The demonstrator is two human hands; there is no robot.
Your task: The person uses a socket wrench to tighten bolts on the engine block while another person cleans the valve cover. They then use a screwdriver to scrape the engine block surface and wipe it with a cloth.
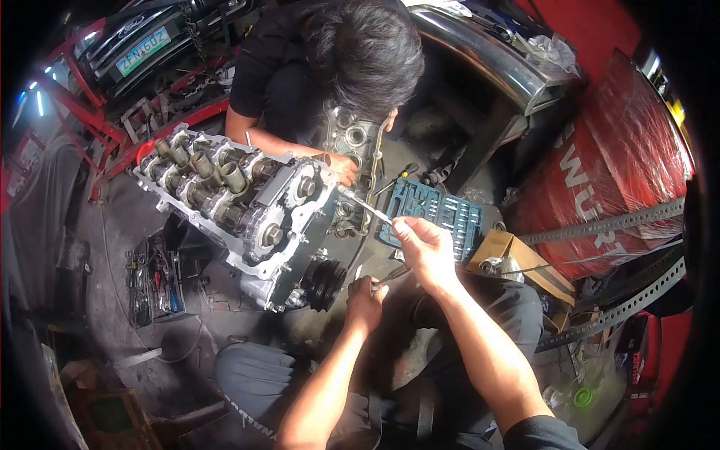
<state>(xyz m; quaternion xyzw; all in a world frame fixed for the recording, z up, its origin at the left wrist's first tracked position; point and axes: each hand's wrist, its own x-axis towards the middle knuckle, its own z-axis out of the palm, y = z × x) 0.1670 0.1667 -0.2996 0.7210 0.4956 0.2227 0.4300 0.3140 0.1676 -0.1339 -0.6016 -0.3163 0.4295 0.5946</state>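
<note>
My right hand is closed around the near end of a slim metal socket extension. Its far tip overlaps the front edge of the engine, close to the timing chain and two cam sprockets. Lower down, my left hand grips a thin metal tool, whose shaft points up and right beneath my right hand; its kind is hard to make out. Camshafts and cylindrical parts stand exposed on top of the engine. A black ribbed pulley sits on its front, just left of my left hand.
Across from me, a co-worker bends over a metal engine cover. A teal socket set case lies opened on the floor. At right stands a red wrapped drum beside a cardboard box. Hand tools fill a tray at left.
</note>
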